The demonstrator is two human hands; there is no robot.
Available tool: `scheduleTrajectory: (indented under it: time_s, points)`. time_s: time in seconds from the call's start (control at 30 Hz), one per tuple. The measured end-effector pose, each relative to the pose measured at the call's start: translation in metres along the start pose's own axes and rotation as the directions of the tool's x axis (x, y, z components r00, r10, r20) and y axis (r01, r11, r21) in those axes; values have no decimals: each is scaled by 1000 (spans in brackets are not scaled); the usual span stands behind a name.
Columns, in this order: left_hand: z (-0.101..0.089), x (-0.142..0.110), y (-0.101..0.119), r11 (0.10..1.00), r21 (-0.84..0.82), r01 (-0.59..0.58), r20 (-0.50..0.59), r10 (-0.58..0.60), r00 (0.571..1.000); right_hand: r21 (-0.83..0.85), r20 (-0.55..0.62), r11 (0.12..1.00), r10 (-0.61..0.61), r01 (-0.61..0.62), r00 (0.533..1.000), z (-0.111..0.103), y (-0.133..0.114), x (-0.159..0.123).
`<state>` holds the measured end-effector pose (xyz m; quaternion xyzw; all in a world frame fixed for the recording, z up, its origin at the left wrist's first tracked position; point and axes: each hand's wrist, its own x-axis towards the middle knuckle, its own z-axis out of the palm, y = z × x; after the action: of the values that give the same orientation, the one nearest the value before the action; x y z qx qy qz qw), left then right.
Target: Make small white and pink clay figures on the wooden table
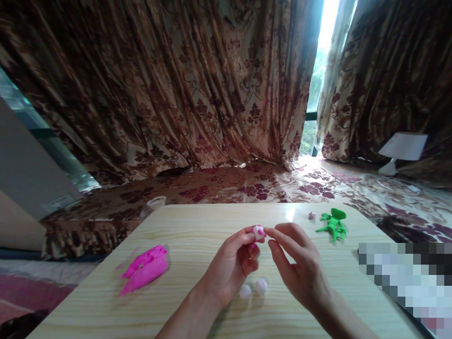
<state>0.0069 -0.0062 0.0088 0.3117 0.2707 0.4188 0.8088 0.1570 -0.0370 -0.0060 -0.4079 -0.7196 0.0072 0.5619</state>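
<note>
My left hand [235, 263] pinches a small white clay ball with pink spots [258, 232] between thumb and fingertips, above the middle of the light wooden table [197, 221]. My right hand [294, 266] meets it from the right, its index fingertip touching the ball and the other fingers loosely curled. Two small white clay balls [253, 288] lie on the table just below my hands. A pink lump of clay in a clear wrapper [144, 269] lies to the left.
A green clay figure [334, 223] and a tiny purple bit [311, 215] sit at the table's far right. A blurred-out patch [406, 278] covers the right edge. Patterned curtains [197, 94] hang behind, and a white lamp [400, 150] stands on the floor at right.
</note>
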Motion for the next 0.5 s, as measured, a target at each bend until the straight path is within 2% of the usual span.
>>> scheduleTrajectory:
  time_s: [0.2, 0.37, 0.5]
  points:
    - [-2, 0, -2, 999, -30, 14, 26, -13, 1000, -37, 76, 999, -2, 5, 997, -1, -1, -2]
    - [1, -1, -3, 1000, 6, -15, 37, 15, 999, -8, 46, 1000, -13, 14, 999, -2, -1, -2]
    - [3, -2, -1, 999, 51, -19, 24, 18, 1000, 3, 73, 1000, -17, 17, 997, -4, -3, -1]
